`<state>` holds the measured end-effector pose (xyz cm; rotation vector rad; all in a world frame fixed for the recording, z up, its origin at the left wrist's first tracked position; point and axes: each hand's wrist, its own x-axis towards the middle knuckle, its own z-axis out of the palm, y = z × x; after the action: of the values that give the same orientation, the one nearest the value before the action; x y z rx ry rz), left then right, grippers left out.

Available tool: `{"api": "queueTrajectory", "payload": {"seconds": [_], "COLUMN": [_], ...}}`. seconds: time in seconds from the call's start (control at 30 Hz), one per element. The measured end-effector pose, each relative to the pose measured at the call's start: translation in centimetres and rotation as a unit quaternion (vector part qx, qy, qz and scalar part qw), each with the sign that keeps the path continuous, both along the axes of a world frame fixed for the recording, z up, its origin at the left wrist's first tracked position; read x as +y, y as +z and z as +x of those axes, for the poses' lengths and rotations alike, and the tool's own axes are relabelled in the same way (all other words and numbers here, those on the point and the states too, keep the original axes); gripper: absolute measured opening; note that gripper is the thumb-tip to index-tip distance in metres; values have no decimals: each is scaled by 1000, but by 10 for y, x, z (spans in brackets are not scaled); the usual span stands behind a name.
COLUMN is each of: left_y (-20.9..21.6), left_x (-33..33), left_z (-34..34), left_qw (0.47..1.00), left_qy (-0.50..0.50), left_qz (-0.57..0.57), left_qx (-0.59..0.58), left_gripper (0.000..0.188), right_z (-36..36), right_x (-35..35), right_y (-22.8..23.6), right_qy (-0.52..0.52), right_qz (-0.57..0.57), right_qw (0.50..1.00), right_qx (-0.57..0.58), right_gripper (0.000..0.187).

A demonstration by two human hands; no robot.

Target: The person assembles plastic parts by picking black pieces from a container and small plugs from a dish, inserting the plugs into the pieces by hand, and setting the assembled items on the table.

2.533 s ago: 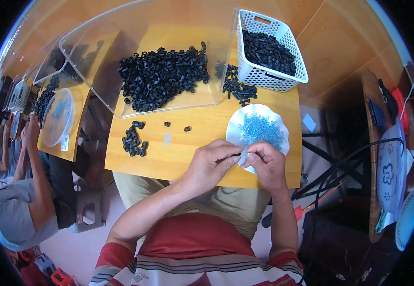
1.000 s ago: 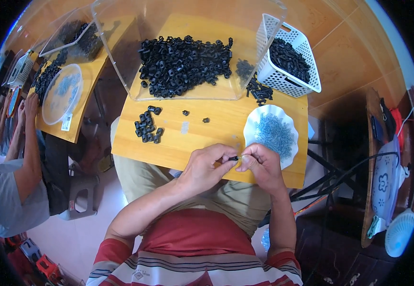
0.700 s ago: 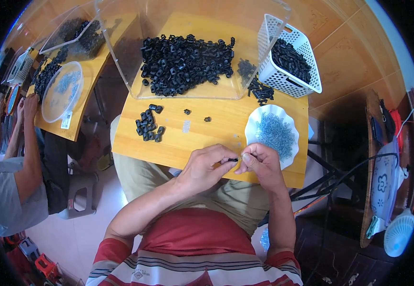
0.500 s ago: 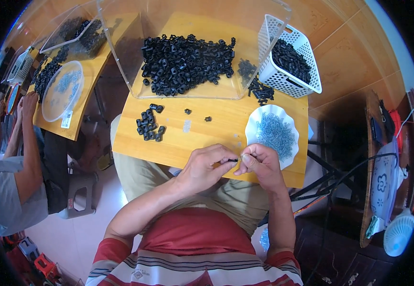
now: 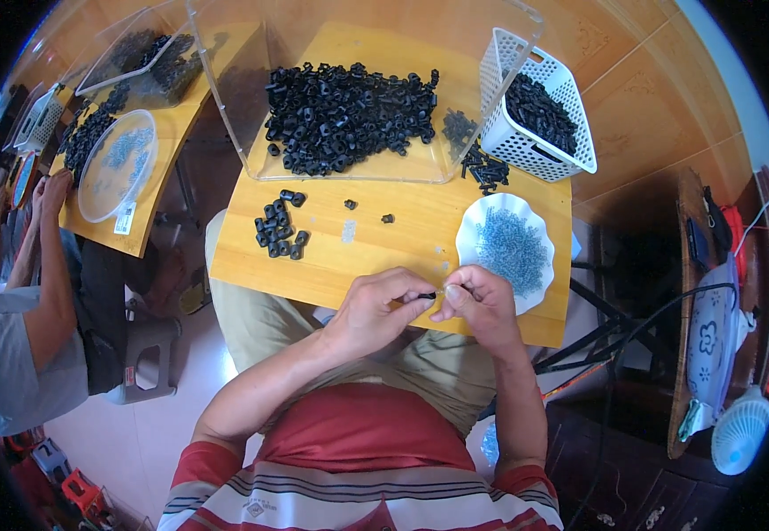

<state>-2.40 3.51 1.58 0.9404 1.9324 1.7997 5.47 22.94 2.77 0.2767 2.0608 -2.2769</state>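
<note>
My left hand pinches a small black plastic part between thumb and fingertips, above the table's front edge. Right beside it, my right hand is closed in a pinch, its fingertips close to the black part's end; a tiny thing between them is too small to name. Past my right hand lies a white scalloped plate with many small clear bluish pieces. Several black fittings are grouped on the table at the left, and two small black pieces sit apart near the middle.
A clear plastic bin lies at the back with a heap of black fittings. A white perforated basket of black parts stands at the back right, loose black pins beside it. At left, another person works at a second table.
Both hands have shifted very slightly left, still pinched together around the black part. The things on the table stay as they were.
</note>
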Motion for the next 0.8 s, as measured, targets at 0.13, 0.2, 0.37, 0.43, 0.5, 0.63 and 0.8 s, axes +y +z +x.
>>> {"api": "queueTrajectory", "payload": {"seconds": [0.13, 0.2, 0.37, 0.43, 0.5, 0.63, 0.8], "left_y": [-1, 0, 0, 0, 0, -3, -8], "left_x": [-1, -2, -4, -5, -6, -8, -11], "left_z": [2, 2, 4, 4, 3, 3, 3], "left_qw": [1000, 999, 998, 998, 999, 999, 998], "left_qy": [4, 1, 2, 3, 3, 11, 26], "left_qz": [-7, -22, -20, -15, -20, -19, -24], "left_qx": [-19, -30, -56, -60, -43, -42, -61], "left_gripper": [15, 15, 16, 16, 17, 18, 19], "right_z": [1, 1, 0, 0, 0, 1, 1], "right_x": [2, 1, -4, -7, -9, -18, -25], "right_y": [1, -1, 1, 1, -1, -2, -5], "right_qy": [9, 31, 30, 21, 6, 7, -6], "right_qz": [-38, -35, -6, 2, 6, 75, 279], "right_qw": [999, 999, 999, 1000, 1000, 997, 958], "right_qx": [17, 2, -15, -19, -25, -12, 70], "right_gripper": [13, 14, 13, 12, 10, 12, 18]}}
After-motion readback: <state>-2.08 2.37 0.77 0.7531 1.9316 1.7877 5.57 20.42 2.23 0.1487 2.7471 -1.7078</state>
